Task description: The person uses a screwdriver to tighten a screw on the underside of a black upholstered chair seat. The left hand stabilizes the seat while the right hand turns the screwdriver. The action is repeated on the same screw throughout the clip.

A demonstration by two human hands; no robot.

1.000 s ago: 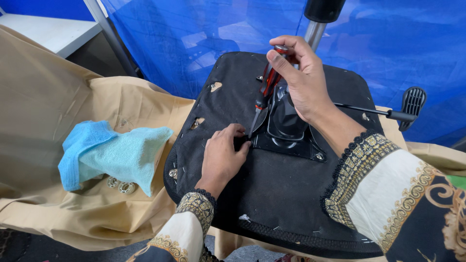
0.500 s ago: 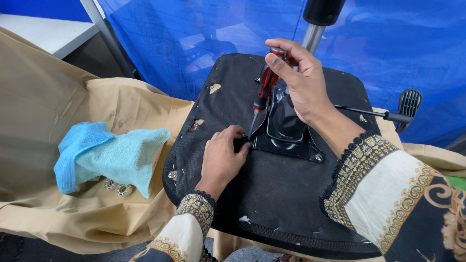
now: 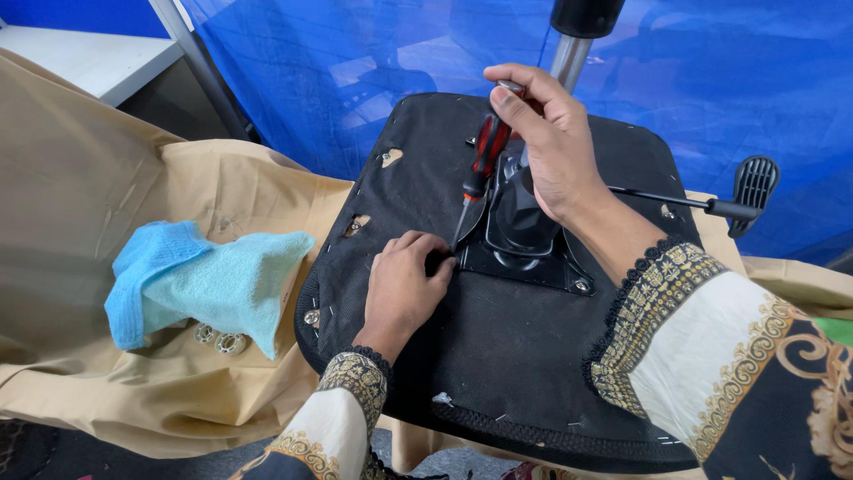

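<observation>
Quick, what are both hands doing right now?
Left hand: curled shut, pinching at the screwdriver tip on the seat.
Right hand: closed, holding the screwdriver.

My right hand (image 3: 546, 147) gripping a red-and-black screwdriver (image 3: 481, 164) by its handle, tip angling down to the corner of the black metal plate (image 3: 524, 253), my left hand (image 3: 404, 289) pinching there on the upturned black chair seat (image 3: 498, 356), blue towel (image 3: 200, 284) lying on tan cloth (image 3: 133, 178) nearby

Brightness: bright, even daylight-like light across the frame.
Source: seems to filter through the blue tarp (image 3: 355, 80) at the top.
Shadows: soft, short, under the right hand (image 3: 555, 151).
Glare: mild sheen on the metal post (image 3: 569, 58).
Focus: sharp centre; lower corners slightly soft.
Distortion: slight wide-angle stretch at the edges.
</observation>
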